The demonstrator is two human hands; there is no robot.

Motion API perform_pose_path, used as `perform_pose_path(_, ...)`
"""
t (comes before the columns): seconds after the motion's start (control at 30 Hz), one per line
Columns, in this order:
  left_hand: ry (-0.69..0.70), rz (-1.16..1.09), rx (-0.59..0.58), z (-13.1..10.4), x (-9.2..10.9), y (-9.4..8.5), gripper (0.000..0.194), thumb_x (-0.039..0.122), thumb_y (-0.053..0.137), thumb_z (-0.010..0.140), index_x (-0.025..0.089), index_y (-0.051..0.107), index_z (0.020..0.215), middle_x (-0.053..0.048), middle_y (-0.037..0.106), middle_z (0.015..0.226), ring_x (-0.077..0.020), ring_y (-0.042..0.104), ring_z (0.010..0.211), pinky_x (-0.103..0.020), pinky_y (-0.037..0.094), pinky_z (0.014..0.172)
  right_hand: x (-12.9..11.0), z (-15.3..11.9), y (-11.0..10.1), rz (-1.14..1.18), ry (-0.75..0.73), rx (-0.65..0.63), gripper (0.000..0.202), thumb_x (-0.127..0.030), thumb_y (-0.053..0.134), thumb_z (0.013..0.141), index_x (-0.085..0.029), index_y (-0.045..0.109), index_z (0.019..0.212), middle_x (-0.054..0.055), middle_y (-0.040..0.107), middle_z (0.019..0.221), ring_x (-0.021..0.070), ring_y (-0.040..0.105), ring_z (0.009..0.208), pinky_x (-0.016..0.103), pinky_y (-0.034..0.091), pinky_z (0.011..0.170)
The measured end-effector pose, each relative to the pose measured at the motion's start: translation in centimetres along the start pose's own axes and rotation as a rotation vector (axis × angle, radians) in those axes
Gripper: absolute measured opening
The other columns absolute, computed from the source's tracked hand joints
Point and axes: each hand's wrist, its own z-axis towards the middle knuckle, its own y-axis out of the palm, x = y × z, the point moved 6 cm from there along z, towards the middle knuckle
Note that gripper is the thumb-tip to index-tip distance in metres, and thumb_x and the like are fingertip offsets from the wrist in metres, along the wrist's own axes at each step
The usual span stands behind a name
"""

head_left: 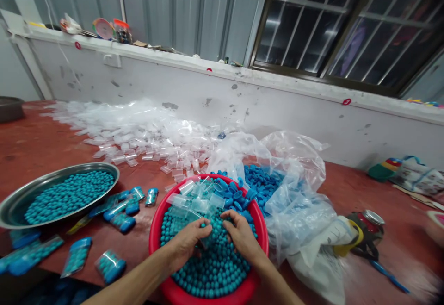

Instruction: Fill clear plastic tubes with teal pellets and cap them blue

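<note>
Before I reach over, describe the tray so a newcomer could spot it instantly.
On the red table, find the red tub. Look left of it, past the small packs: the tray is wide, shallow, shiny metal. The tub also holds blue caps and clear sleeves; in the tray only teal beads show.

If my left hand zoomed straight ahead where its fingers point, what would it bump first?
Probably the teal beads in the red bowl, just past your left hand. Its height is hard to judge, so it might bump your right hand instead.
</note>
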Motion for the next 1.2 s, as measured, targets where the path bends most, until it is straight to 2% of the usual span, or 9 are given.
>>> perform_pose_path(0.07,-0.039,-0.042,0.084,-0.3,-0.7,-0.4,0.041,0.048,0.062,0.058,0.020,0.042,0.079,0.008,0.047,0.059,-0.0067,0.049,0.044,-0.015,0.027,0.037,-0.5,-1.0,0.4,-0.154,-0.135,-0.018,0.024,-0.018,0.041,0.077,-0.020,0.057,0.095,-0.001,0.054,0.065,0.0146,0.054,0.061,0.027,0.046,0.060)
perform_pose_path(0.2,-0.114,-0.110,0.033,-0.7,-1.8,0.0,0.049,0.055,0.059,0.055,0.019,0.042,0.084,0.004,0.057,0.066,-0.0080,0.050,0.038,-0.017,0.026,0.036,-1.7,-2.4,0.6,-0.327,-0.280,-0.068,0.029,-0.012,0.045,0.074,-0.021,0.060,0.098,0.005,0.058,0.096,0.0184,0.053,0.093,0.030,0.039,0.085)
perform_pose_path(0.3,-0.094,-0.101,0.005,-0.8,-1.8,0.3,0.050,0.055,0.060,0.055,0.018,0.043,0.084,0.002,0.059,0.068,-0.0096,0.054,0.042,-0.018,0.029,0.038,-2.2,-2.2,-0.7,-0.283,-0.222,-0.004,0.031,-0.014,0.045,0.076,-0.019,0.056,0.104,0.006,0.057,0.101,0.0175,0.053,0.089,0.030,0.040,0.082)
perform_pose_path(0.53,0.112,0.157,0.042,-0.6,-0.9,0.3,0.032,0.045,0.057,0.062,0.017,0.043,0.071,0.005,0.050,0.053,-0.0088,0.046,0.047,-0.019,0.031,0.044,-1.2,-2.2,1.8,-0.014,-0.067,-0.281,0.025,-0.012,0.046,0.071,-0.022,0.051,0.093,-0.007,0.050,0.068,0.0056,0.043,0.043,0.016,0.032,0.041)
perform_pose_path(0.73,0.387,0.434,0.194,-0.3,0.4,-0.3,0.018,0.033,0.055,0.062,0.015,0.051,0.064,0.005,0.044,0.056,-0.0099,0.040,0.058,-0.022,0.033,0.055,-1.9,-3.2,-0.2,-0.442,-0.200,-0.095,0.005,-0.021,0.050,0.078,-0.021,0.055,0.079,-0.003,0.058,0.067,0.0125,0.054,0.065,0.020,0.036,0.059)
perform_pose_path(0.87,0.327,0.280,0.233,0.0,0.1,-1.1,0.025,0.040,0.053,0.062,0.017,0.045,0.060,0.006,0.043,0.052,-0.0085,0.039,0.052,-0.021,0.031,0.050,-2.6,-2.1,-3.0,-0.840,-0.067,0.061,0.017,-0.033,0.045,0.084,-0.021,0.057,0.088,0.004,0.065,0.074,0.0193,0.060,0.073,0.025,0.037,0.061)
perform_pose_path(0.97,0.225,0.178,0.204,0.2,-0.5,-1.2,0.033,0.048,0.053,0.061,0.017,0.042,0.065,0.004,0.053,0.054,-0.0090,0.047,0.048,-0.019,0.029,0.044,-2.3,-0.5,-2.8,-1.016,0.018,0.113,0.020,-0.032,0.047,0.083,-0.016,0.058,0.090,0.011,0.067,0.082,0.0243,0.062,0.078,0.028,0.039,0.062)
perform_pose_path(1.1,0.129,0.073,0.105,-0.3,-1.1,-0.4,0.040,0.051,0.054,0.060,0.018,0.040,0.078,0.001,0.060,0.063,-0.0110,0.055,0.046,-0.017,0.029,0.037,-1.1,0.9,-1.0,-1.003,0.004,0.076,0.018,-0.021,0.047,0.081,-0.016,0.058,0.094,0.010,0.066,0.088,0.0228,0.062,0.079,0.028,0.041,0.063)
perform_pose_path(1.2,0.125,0.031,0.061,-0.8,-0.9,0.1,0.041,0.046,0.057,0.061,0.018,0.040,0.086,0.002,0.058,0.065,-0.0093,0.055,0.044,-0.016,0.032,0.035,-0.9,1.2,-1.0,-0.700,-0.066,0.011,0.025,-0.028,0.045,0.083,-0.019,0.057,0.103,0.004,0.066,0.087,0.0187,0.061,0.080,0.026,0.043,0.068)
